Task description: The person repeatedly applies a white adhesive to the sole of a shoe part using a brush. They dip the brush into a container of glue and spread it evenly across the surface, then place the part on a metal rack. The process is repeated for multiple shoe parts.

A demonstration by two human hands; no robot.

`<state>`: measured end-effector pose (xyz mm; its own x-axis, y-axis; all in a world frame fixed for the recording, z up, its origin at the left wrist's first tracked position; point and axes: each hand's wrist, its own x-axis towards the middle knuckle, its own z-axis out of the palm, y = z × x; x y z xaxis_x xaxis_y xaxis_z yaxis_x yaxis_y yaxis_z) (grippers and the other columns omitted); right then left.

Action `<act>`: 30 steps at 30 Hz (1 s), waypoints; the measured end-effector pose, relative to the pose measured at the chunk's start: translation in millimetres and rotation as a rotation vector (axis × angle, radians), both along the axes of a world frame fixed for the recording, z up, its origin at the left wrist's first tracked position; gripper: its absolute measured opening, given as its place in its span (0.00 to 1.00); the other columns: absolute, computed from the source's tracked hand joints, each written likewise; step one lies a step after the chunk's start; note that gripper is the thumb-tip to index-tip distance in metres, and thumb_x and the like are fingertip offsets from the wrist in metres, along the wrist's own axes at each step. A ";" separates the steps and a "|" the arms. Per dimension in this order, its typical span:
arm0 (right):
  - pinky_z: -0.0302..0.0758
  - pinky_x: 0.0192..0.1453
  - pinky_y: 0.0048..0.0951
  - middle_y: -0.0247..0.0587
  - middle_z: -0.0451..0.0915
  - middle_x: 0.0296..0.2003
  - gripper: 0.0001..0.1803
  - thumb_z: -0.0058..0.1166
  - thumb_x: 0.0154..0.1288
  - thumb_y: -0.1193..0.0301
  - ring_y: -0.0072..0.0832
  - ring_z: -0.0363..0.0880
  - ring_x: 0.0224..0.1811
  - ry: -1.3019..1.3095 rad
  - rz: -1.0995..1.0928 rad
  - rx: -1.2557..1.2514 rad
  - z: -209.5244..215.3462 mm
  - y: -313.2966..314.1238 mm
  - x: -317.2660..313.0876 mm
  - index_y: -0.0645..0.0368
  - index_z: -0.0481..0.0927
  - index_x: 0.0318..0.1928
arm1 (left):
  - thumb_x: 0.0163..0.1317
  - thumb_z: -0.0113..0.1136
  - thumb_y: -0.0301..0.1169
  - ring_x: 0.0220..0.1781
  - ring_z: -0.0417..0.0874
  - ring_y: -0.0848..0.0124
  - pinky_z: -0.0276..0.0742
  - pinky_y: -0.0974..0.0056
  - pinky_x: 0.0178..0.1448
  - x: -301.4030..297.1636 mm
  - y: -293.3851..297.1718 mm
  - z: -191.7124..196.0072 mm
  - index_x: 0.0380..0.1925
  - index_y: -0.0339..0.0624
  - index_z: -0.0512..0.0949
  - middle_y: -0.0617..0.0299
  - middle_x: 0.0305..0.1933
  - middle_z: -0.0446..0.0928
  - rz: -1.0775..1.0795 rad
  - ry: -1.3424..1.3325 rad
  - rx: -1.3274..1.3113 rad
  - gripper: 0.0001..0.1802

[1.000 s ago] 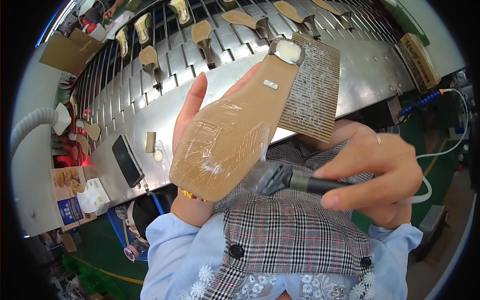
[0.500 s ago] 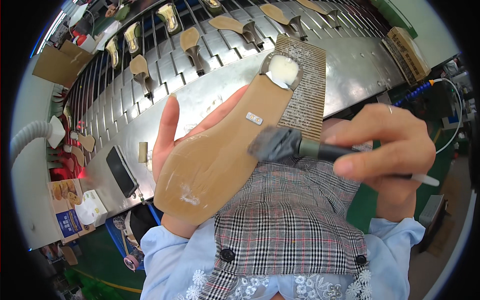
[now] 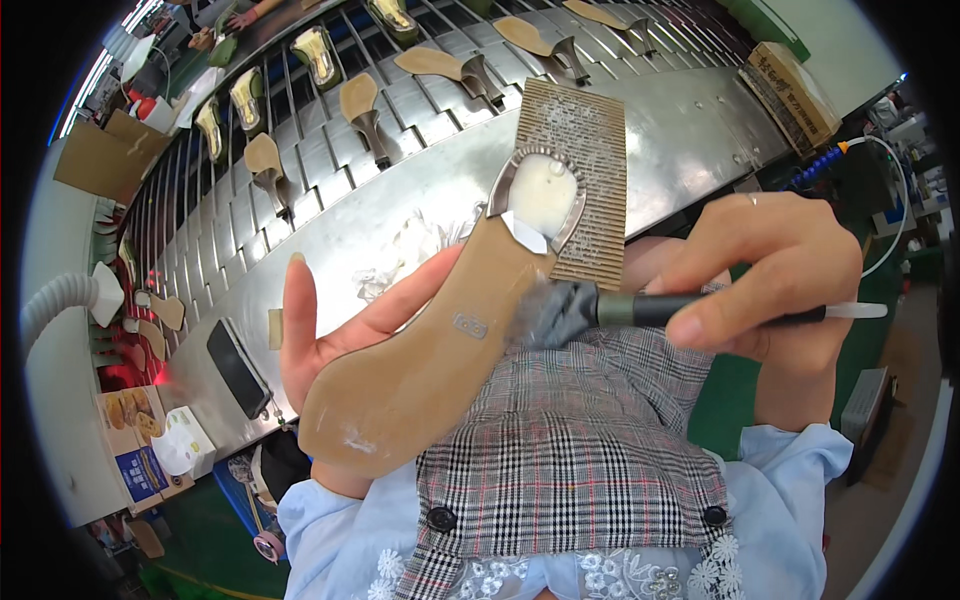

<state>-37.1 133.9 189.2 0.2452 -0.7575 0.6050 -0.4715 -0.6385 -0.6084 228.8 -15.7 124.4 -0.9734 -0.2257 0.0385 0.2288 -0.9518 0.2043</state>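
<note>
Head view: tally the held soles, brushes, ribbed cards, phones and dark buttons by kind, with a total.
Held sole: 1
Brush: 1
Ribbed card: 1
Phone: 1
Dark buttons: 2
Total: 6

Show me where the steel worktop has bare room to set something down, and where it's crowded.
The steel worktop is bare between the corrugated sheet and the cardboard box; a smaller patch lies between the phone and the slatted conveyor. Crowded: around the left hand, where the shoe sole, crumpled white material and corrugated sheet come close together.
</note>
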 end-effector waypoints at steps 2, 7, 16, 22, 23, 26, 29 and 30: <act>0.76 0.28 0.27 0.55 0.84 0.31 0.12 0.63 0.45 0.77 0.34 0.81 0.25 -0.013 0.109 0.026 2.9 -2.0 -10.7 0.60 0.87 0.35 | 0.62 0.29 0.73 0.78 0.52 0.50 0.55 0.45 0.75 4.6 -5.4 -12.5 0.73 0.31 0.35 0.45 0.79 0.38 -0.072 0.088 -0.042 0.59; 0.75 0.29 0.28 0.55 0.84 0.33 0.12 0.66 0.48 0.76 0.33 0.82 0.26 -0.115 0.132 0.104 -2.8 -6.8 -27.8 0.65 0.86 0.36 | 0.63 0.29 0.73 0.75 0.57 0.45 0.61 0.33 0.67 10.1 -2.6 -16.9 0.73 0.29 0.37 0.42 0.78 0.42 -0.138 0.166 0.013 0.59; 0.78 0.33 0.21 0.49 0.84 0.30 0.15 0.68 0.47 0.74 0.28 0.83 0.28 -0.453 -0.014 0.349 -13.8 -6.0 -15.4 0.71 0.84 0.36 | 0.71 0.38 0.54 0.63 0.73 0.49 0.81 0.47 0.50 12.1 -19.3 -45.5 0.70 0.28 0.53 0.37 0.70 0.60 -0.129 0.215 0.108 0.41; 0.80 0.39 0.22 0.48 0.85 0.32 0.15 0.67 0.53 0.72 0.27 0.84 0.33 -0.666 -0.253 0.405 -30.1 0.5 39.3 0.71 0.83 0.39 | 0.50 0.60 0.18 0.72 0.57 0.47 0.44 0.51 0.74 1.0 -3.6 -23.3 0.66 0.27 0.60 0.44 0.71 0.59 0.596 -0.341 -1.873 0.40; 0.80 0.36 0.23 0.50 0.85 0.31 0.14 0.65 0.54 0.74 0.28 0.85 0.32 -0.626 -0.255 0.310 -34.5 0.3 49.8 0.70 0.83 0.40 | 0.51 0.61 0.19 0.70 0.58 0.45 0.47 0.50 0.73 -3.2 1.6 -29.1 0.64 0.28 0.63 0.42 0.69 0.60 0.628 -0.368 -1.827 0.37; 0.79 0.31 0.27 0.51 0.84 0.29 0.14 0.65 0.50 0.79 0.33 0.84 0.28 -0.192 -0.304 0.008 -39.1 3.3 68.4 0.69 0.82 0.39 | 0.45 0.64 0.19 0.65 0.64 0.48 0.54 0.50 0.65 -8.4 5.5 -51.3 0.56 0.32 0.71 0.47 0.62 0.68 0.747 -0.439 -1.935 0.32; 0.78 0.27 0.27 0.51 0.84 0.31 0.15 0.64 0.46 0.83 0.36 0.83 0.25 -0.051 -0.265 -0.126 -39.0 8.2 95.7 0.69 0.82 0.39 | 0.41 0.66 0.20 0.59 0.69 0.52 0.57 0.53 0.58 -14.9 -8.3 -63.2 0.50 0.37 0.75 0.53 0.55 0.73 0.809 -0.387 -2.206 0.30; 0.79 0.28 0.27 0.51 0.84 0.32 0.16 0.64 0.45 0.84 0.36 0.84 0.26 -0.160 -0.213 -0.087 -35.7 8.5 93.9 0.69 0.82 0.39 | 0.40 0.66 0.20 0.58 0.71 0.54 0.57 0.54 0.56 -13.9 -8.3 -68.2 0.48 0.38 0.76 0.54 0.54 0.74 0.834 -0.426 -2.199 0.29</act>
<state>56.8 142.3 153.6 -0.0178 -0.7252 0.6883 -0.5027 -0.5886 -0.6331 214.8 -24.0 56.2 -0.7511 -0.3355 0.5686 -0.0133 0.8688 0.4950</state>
